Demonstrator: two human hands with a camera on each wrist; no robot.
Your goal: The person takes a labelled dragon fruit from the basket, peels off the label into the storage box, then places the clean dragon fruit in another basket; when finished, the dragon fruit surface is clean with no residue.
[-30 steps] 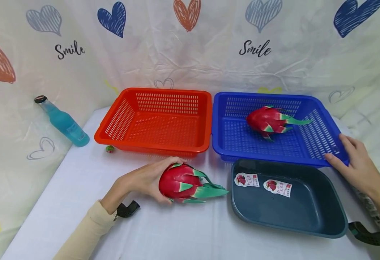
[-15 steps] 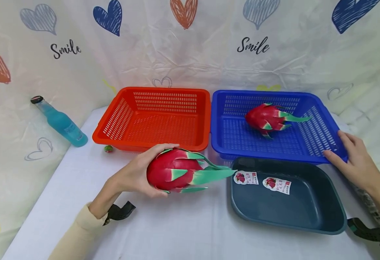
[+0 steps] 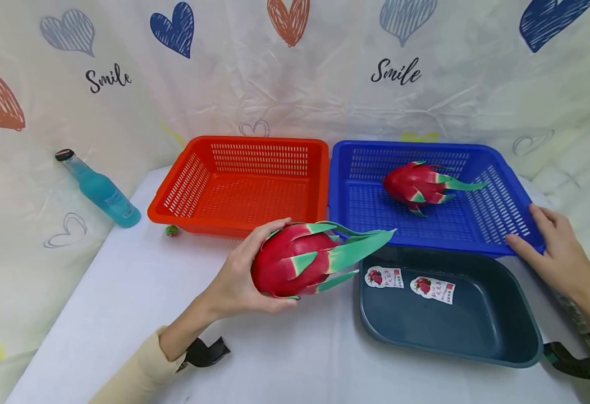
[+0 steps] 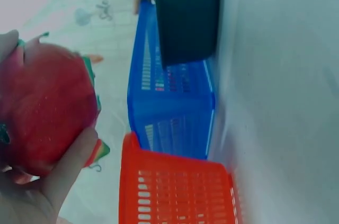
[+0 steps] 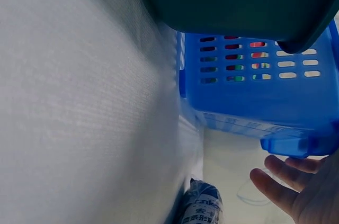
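Note:
My left hand (image 3: 239, 280) grips the rounded end of a red dragon fruit (image 3: 295, 261), raised above the white table, its green leaf tips pointing right. The left wrist view shows the thumb along the side of this fruit (image 4: 50, 110). At the right, my right hand (image 3: 557, 255) holds the near right corner of a blue basket (image 3: 411, 147), thumb on the rim. Fingers of the right hand (image 5: 296, 181) reach under the basket's lip in the right wrist view. Inside the blue basket lies another dragon fruit (image 3: 416, 184), leaves to the right.
A red basket (image 3: 254, 220) stands left of the blue one. In front of the blue basket is a dark teal tub (image 3: 456, 336) with two fruit stickers (image 3: 432, 289). A blue bottle (image 3: 108, 193) and a small red-green object (image 3: 172, 230) are at the left. A printed package (image 5: 201, 203) lies below the right hand.
My left hand has lifted the dragon fruit off the table and swung it up and to the right, leaves now tilted upward. The right hand stays at the blue basket's corner.

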